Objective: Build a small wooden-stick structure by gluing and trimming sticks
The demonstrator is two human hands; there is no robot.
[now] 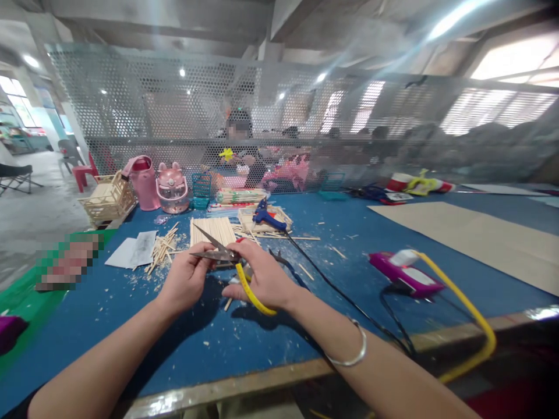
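Note:
My right hand [268, 279] is closed on a pair of scissors [218, 254] with a yellow handle loop. The blades are parted and point left. My left hand [186, 276] is pinched just beside the blades; whatever lies between its fingers is too small or hidden to make out. Right behind the scissors lies a flat panel of thin wooden sticks [218, 230] set side by side. Loose cut sticks [165, 247] are heaped left of the panel. A blue glue gun [269, 218] rests on a small stick frame behind my right hand, and dark-handled pliers [288, 267] lie partly hidden beside that hand.
A purple device [406, 274] with a yellow tube stands at the right, near brown board [476, 238]. Black cord crosses the blue table [332, 326]. Pink bottles [172, 189], a stick basket [107, 201] and packed sticks [242, 196] line the back, before a perforated metal screen [174, 110].

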